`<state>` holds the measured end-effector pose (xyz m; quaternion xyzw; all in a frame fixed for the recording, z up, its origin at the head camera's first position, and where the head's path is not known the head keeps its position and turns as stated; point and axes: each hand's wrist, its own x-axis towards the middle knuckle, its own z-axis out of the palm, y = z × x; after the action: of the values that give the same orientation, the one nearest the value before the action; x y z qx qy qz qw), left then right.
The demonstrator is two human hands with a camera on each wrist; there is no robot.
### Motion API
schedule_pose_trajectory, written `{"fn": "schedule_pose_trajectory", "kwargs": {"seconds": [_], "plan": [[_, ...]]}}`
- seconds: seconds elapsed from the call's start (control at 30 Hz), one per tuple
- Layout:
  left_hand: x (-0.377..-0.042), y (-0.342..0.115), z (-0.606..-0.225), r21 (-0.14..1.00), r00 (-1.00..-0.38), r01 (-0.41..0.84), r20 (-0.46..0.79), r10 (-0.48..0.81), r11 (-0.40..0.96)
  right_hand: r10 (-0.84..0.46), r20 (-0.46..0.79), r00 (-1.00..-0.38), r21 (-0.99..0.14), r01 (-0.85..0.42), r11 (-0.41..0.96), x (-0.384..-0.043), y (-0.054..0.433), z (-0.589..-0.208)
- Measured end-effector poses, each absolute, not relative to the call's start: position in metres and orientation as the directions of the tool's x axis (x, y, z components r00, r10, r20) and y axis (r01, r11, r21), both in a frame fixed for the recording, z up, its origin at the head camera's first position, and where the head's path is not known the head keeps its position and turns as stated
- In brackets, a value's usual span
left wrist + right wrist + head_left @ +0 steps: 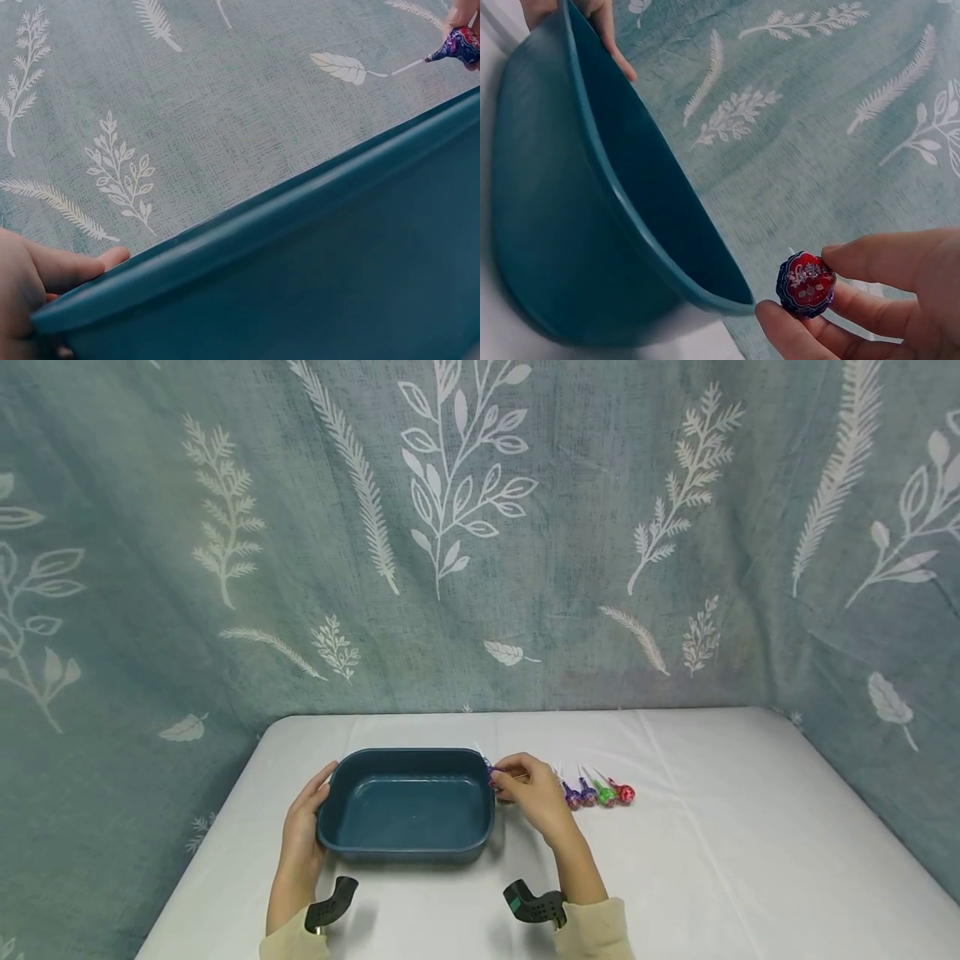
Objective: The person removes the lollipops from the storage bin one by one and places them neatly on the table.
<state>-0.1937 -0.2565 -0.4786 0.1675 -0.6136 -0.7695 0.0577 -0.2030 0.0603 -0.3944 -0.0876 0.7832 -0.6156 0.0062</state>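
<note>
- While the left hand grips the left end of the blue tub, its fingers curl over the rim and its thumb lies along the outside wall (the left wrist view shows fingertips hooked over the near edge).
- The blue tub sits flat on the bench, toward the left of centre, and nothing shows inside it.
- The right hand is just beside the tub's right rim, pinching a wrapped lollipop between thumb and fingertips.
- That lollipop has a red and purple wrapper; in the right wrist view its round head faces the camera, close to the tub's corner but apart from it.
- Its white stick points up and away from the hand, toward the backdrop.
- A row of four more lollipops lies on the bench just to the right of the right hand (two purple, one green, one red), their sticks angled toward the far edge.
- A white cloth covers the bench, with creases running across it.
- A blue-green curtain printed with white leaves and ferns hangs behind and at both sides.
- Cream sleeves and black wrist mounts show at the bottom of the head view.
</note>
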Motion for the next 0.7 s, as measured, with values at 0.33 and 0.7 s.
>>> {"fn": "schedule_pose_trajectory", "kwargs": {"seconds": [0.33, 0.7], "plan": [[-0.194, -0.256, -0.482, 0.966, -0.934, -0.113, -0.183, -0.306, -0.233, -0.081, 0.111, -0.99, -0.949, -0.13, 0.289, -0.224, 0.083, -0.419], [-0.194, -0.257, -0.482, 0.965, -0.932, -0.112, -0.185, -0.312, -0.237, -0.048, 0.122, -0.991, -0.939, -0.131, 0.319, -0.233, 0.107, -0.418]]}}
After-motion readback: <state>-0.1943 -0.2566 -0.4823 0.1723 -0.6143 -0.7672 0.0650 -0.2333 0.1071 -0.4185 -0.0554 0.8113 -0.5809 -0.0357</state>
